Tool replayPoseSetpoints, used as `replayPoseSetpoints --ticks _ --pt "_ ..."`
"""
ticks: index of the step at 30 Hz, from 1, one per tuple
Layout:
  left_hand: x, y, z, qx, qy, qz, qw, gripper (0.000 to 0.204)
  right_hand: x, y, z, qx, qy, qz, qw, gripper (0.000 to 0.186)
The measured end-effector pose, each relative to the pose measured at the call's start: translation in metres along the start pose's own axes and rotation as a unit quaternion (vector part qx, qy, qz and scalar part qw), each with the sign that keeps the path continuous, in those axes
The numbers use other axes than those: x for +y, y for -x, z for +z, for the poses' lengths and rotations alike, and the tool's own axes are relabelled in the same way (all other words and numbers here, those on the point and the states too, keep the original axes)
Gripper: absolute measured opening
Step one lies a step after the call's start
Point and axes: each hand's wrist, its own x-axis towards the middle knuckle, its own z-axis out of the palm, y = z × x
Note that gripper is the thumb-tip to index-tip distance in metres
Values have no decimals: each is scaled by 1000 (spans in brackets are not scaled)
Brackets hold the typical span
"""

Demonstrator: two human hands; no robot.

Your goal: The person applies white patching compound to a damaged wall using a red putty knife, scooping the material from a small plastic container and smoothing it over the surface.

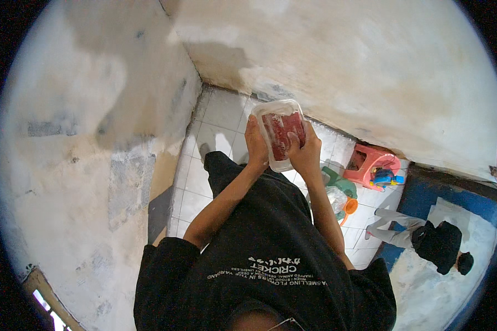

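Observation:
A rectangular plastic tub (284, 164), whitish and see-through at its rim, is held up in front of me, above the tiled floor. Inside it is something dark red (279, 127) with pale streaks; whether it is a block or a paste I cannot tell. My left hand (256, 144) grips the tub's left side. On the other side my right hand (306, 149) holds it, the thumb reaching over the rim onto the red surface. The fingers of both hands are partly hidden behind the tub.
To the right stand a pink plastic stool (368, 165) with a blue object (382, 177) by it, a green plastic thing (337, 180), a clear plastic bag (336, 198) and an orange scoop (350, 206). Another person (437, 243) is farther right. Patchy walls (337, 60) meet in a corner ahead.

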Motion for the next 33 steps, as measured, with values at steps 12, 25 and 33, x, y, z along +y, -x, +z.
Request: replayPoseSetpoints --ticks 12,25,33 --pt "-19 -18 -21 -88 -153 92 980 44 85 5 17 -100 -386 204 894 27" --pt "-7 -2 -37 4 -146 16 989 48 98 3 12 -170 -564 258 766 35" --pt "0 -7 -57 -19 -30 -59 998 51 76 9 -6 -142 -529 265 793 37"
